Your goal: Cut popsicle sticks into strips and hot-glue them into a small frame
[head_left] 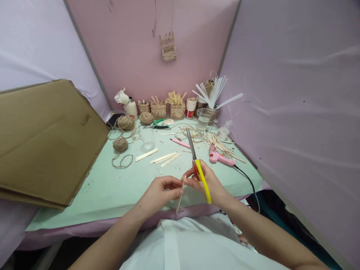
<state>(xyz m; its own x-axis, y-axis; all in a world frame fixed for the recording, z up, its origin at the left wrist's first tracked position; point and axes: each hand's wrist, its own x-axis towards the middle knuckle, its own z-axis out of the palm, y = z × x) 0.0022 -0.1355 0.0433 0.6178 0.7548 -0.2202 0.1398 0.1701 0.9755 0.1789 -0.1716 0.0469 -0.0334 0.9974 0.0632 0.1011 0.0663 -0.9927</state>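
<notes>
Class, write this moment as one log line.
left hand: pinches stick | right hand: holds scissors, touches same stick | glue gun: on table

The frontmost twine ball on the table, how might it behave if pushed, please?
The twine ball would probably roll, being nearly round. Its wound, fibrous-looking strands suggest it is light and slightly yielding, and that rough surface should offer fairly good grip.

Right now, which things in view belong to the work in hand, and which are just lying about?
Part of the work:
thin wooden strip, between left hand and right hand
scissors, also in the right hand
loose wooden strips, probably

Just lying about, it seems:
glue gun
nearest twine ball
pliers
cardboard
</notes>
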